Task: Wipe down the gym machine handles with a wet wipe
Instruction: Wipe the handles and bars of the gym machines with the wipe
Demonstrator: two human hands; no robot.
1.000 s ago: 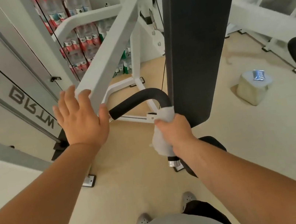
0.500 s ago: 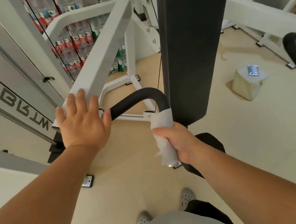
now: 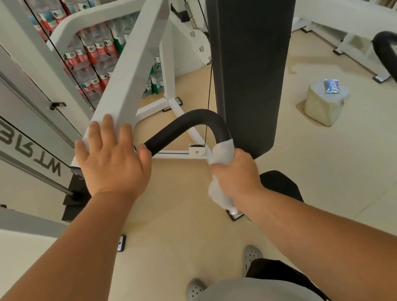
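At the machine's near handle, the right hand [image 3: 237, 174] grips a wet wipe [image 3: 221, 152] wrapped round the black handle [image 3: 183, 124].
The left hand [image 3: 112, 161] lies flat (fingers straight) on the white frame arm [image 3: 137, 63]; bare floor [image 3: 179, 231] below.

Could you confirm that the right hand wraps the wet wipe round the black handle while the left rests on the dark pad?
No: the head view shows the left hand flat on the white frame bar. The right hand does wrap the wet wipe round the black handle.
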